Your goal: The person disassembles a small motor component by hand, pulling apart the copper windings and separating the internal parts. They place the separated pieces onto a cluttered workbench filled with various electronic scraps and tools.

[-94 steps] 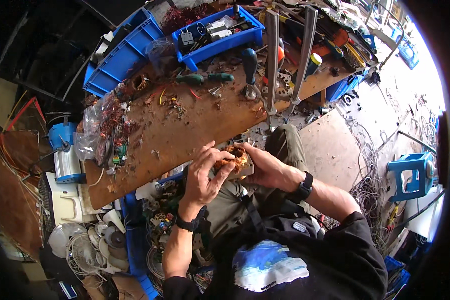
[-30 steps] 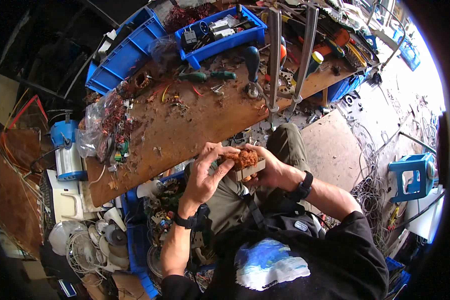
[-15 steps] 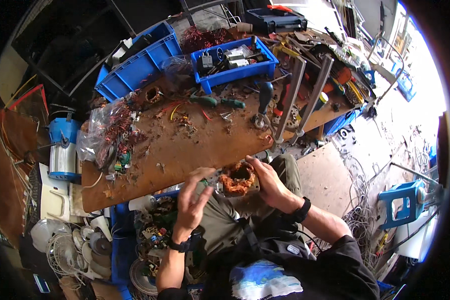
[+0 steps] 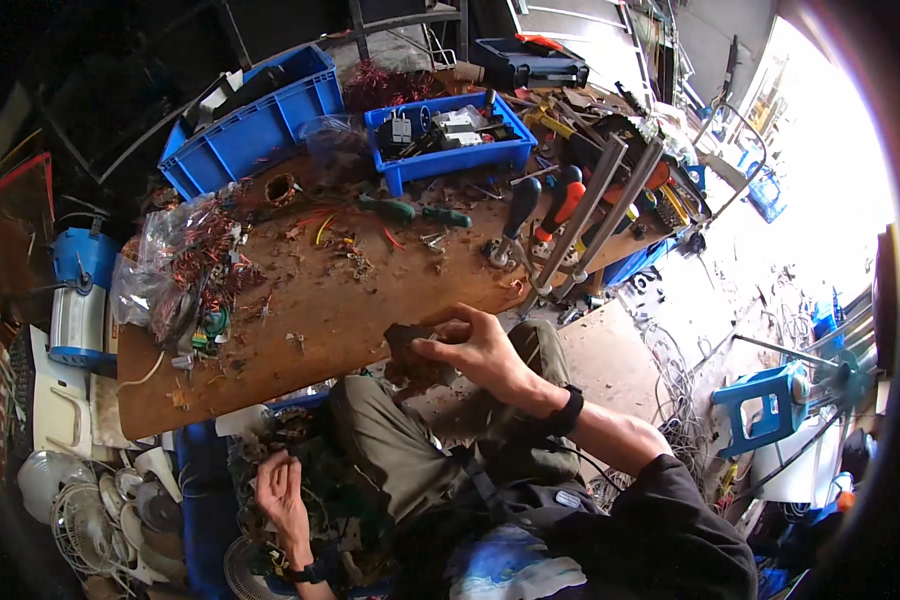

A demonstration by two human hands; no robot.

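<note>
My right hand [image 4: 492,352] grips a motor stator [image 4: 410,362] over my lap, by the table's front edge. Its dark, squarish side now shows, and the copper windings are mostly turned from view. My left hand [image 4: 284,502] is low at the left, above a blue bin [image 4: 198,505] of dark scrap parts and circuit boards. Its fingers are bunched together; what they hold, if anything, is too small to make out.
On the wooden table [image 4: 340,300] lie wire scraps, green-handled screwdrivers [image 4: 447,217] and a bag of copper wire [image 4: 205,245]. A blue crate [image 4: 470,158] of parts stands behind. Two upright metal bars [image 4: 595,205] rise at the right. Fan parts [image 4: 95,520] pile up at lower left.
My left hand has moved away from the stator, down and left over the bin, and its fingers have closed. My right hand has shifted left, turning the stator. The view has shifted too.
</note>
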